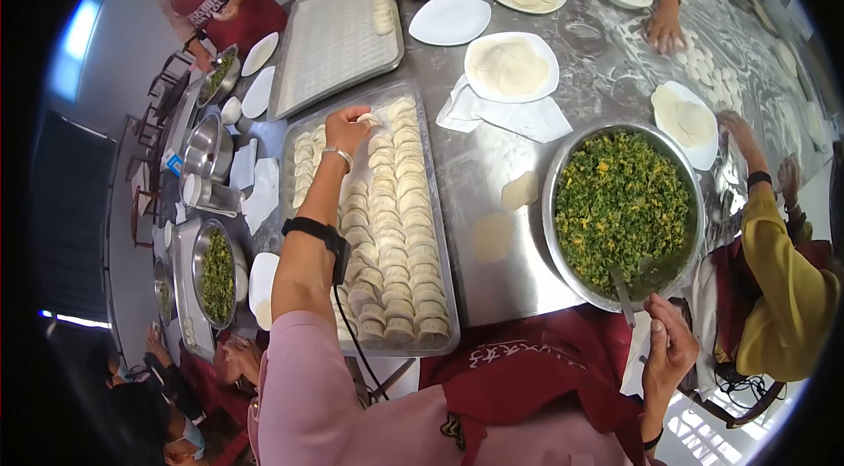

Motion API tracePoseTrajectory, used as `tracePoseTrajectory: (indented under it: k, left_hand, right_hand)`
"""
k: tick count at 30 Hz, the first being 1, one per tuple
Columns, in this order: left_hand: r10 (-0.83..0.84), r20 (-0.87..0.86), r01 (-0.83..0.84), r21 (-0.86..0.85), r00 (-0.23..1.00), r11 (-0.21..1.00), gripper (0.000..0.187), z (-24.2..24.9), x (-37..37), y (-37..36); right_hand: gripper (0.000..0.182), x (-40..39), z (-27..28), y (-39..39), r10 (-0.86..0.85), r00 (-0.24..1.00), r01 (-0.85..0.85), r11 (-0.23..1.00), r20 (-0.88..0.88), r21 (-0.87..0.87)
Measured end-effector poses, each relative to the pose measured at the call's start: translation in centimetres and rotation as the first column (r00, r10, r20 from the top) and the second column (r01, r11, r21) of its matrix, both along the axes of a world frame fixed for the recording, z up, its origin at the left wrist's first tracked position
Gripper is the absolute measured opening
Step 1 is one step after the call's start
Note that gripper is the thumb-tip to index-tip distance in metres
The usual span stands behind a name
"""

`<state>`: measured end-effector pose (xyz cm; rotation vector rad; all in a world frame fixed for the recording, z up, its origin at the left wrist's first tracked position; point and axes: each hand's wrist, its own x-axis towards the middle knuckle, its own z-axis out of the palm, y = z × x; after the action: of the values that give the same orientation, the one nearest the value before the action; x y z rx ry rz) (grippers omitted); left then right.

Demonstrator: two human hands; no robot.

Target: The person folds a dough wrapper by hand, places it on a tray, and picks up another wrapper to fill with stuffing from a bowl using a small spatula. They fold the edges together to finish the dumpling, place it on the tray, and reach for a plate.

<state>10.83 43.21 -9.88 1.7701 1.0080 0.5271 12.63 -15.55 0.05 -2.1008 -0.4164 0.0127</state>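
My left hand (345,134) reaches over the tray of dumplings (447,290), its fingers closed on one pale dumpling (369,120) near the far end of the rows. Several rows of folded dumplings (397,229) fill much of that tray. At the lower right, my right hand (670,338) is held palm inward beside the near rim of a large steel bowl, fingers apart and nothing visible in them. Chopped green and yellow filling (624,202) fills the bowl (552,229), where a spoon (621,290) leans. Two flat wrappers (520,191) lie between tray and bowl.
A second tray (338,35) lies beyond the first. A plate of wrappers (512,67) rests on a white cloth (527,119). Co-workers surround the table; one's hand (665,29) touches dough pieces (708,70) at the right. More filling bowls (215,277) stand left.
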Motion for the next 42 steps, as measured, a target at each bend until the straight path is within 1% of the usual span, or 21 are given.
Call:
tracePoseTrajectory:
  k: [3,6,9,12,14,16,18,19,22,25,26,28,29,30,31,33,35,38,39,42]
  left_hand:
    - [-0.114,-0.109,0.134,0.195,0.988,0.972,0.028,-2.5,1.0,1.4]
    - [-0.115,-0.132,0.146,0.256,0.985,0.956,0.027,-4.0,1.5,1.6]
    - [-0.103,-0.130,0.128,0.203,0.986,0.971,0.026,-4.3,1.5,1.6]
    - [-0.127,-0.162,0.156,0.183,0.979,0.971,0.025,-4.5,1.3,1.9]
    - [-0.123,-0.190,0.171,0.258,0.974,0.951,0.024,-5.4,1.2,2.4]
    - [-0.179,-0.234,0.255,0.351,0.956,0.901,0.026,-5.6,1.0,2.9]
    - [-0.217,-0.330,0.362,0.483,0.918,0.797,0.028,-4.8,0.8,2.3]
    - [-0.232,-0.383,0.401,0.452,0.894,0.797,0.032,-5.4,0.7,3.1]
    - [-0.235,-0.459,0.482,0.553,0.857,0.679,0.032,-5.2,0.7,2.6]
    - [-0.117,-0.405,0.376,0.652,0.907,0.659,0.031,-3.9,0.8,0.5]
    - [-0.154,-0.356,0.369,0.681,0.922,0.632,0.029,-3.4,0.8,-0.4]
    - [-0.230,-0.263,0.349,0.738,0.937,0.578,0.025,-0.4,0.8,-4.9]
    - [-0.309,-0.225,0.372,0.720,0.924,0.587,0.017,1.7,0.7,-8.6]
    - [-0.392,-0.154,0.374,0.721,0.907,0.584,0.012,1.9,0.5,-11.0]
    - [-0.474,-0.130,0.437,0.646,0.871,0.625,0.010,3.1,0.1,-14.3]
    - [-0.563,-0.186,0.550,0.587,0.805,0.593,0.007,2.9,-0.7,-19.1]
    - [-0.600,-0.384,0.709,0.454,0.702,0.539,0.009,2.5,-1.5,-22.7]
    - [-0.498,-0.565,0.752,0.516,0.658,0.409,0.014,1.1,-2.1,-25.9]
    - [-0.450,-0.635,0.777,0.479,0.628,0.409,0.016,1.6,-1.9,-26.7]
    - [-0.426,-0.642,0.762,0.449,0.638,0.466,0.015,0.3,-1.4,-26.6]
  right_hand:
    - [0.021,-0.2,0.1,0.3,-0.011,1.000,0.011,1.000,-0.007,-0.012]
    - [0.020,-0.3,0.1,0.3,-0.021,1.000,0.021,0.998,0.003,-0.054]
    - [0.018,-0.2,0.0,0.5,-0.029,1.000,0.029,0.997,-0.001,-0.077]
    - [0.016,0.0,-0.2,0.7,-0.008,1.000,0.008,0.996,0.004,-0.093]
    - [0.014,-0.1,-0.2,0.7,-0.016,1.000,0.016,0.993,-0.001,-0.116]
    - [0.014,-0.1,-0.1,0.8,-0.003,1.000,0.005,0.994,0.018,-0.107]
    - [0.014,-0.4,-0.2,0.6,-0.010,1.000,0.010,0.996,0.001,-0.086]
    - [0.014,-0.4,-0.3,0.6,-0.008,1.000,0.007,0.998,-0.002,-0.066]
    - [0.015,-0.6,-0.5,0.3,-0.005,1.000,0.008,0.995,0.030,-0.099]
    - [0.016,-0.8,-0.5,0.2,0.001,0.998,0.004,0.997,0.061,-0.079]
    - [0.016,-0.8,-0.6,0.1,0.007,0.997,-0.002,0.997,0.077,-0.071]
    - [0.021,-0.8,-0.8,0.1,0.030,0.990,-0.020,0.997,0.134,-0.073]
    - [0.023,-0.6,-1.1,0.0,0.055,0.982,-0.041,0.996,0.179,-0.084]
    - [0.025,-0.5,-1.4,-0.1,0.082,0.971,-0.061,0.994,0.225,-0.096]
    - [0.034,-0.4,-2.0,-0.4,0.105,0.962,-0.084,0.992,0.253,-0.094]
    - [0.039,0.0,-2.2,-0.5,0.179,0.949,-0.141,0.978,0.261,-0.156]
    - [0.042,0.5,-2.5,-0.8,0.271,0.932,-0.218,0.949,0.240,-0.226]
    - [0.038,1.2,-3.6,-1.0,0.383,0.880,-0.295,0.904,0.280,-0.311]
    - [0.034,1.4,-4.1,-1.1,0.404,0.863,-0.306,0.896,0.303,-0.322]
    - [0.032,2.1,-5.6,-1.1,0.398,0.854,-0.347,0.916,0.336,-0.204]
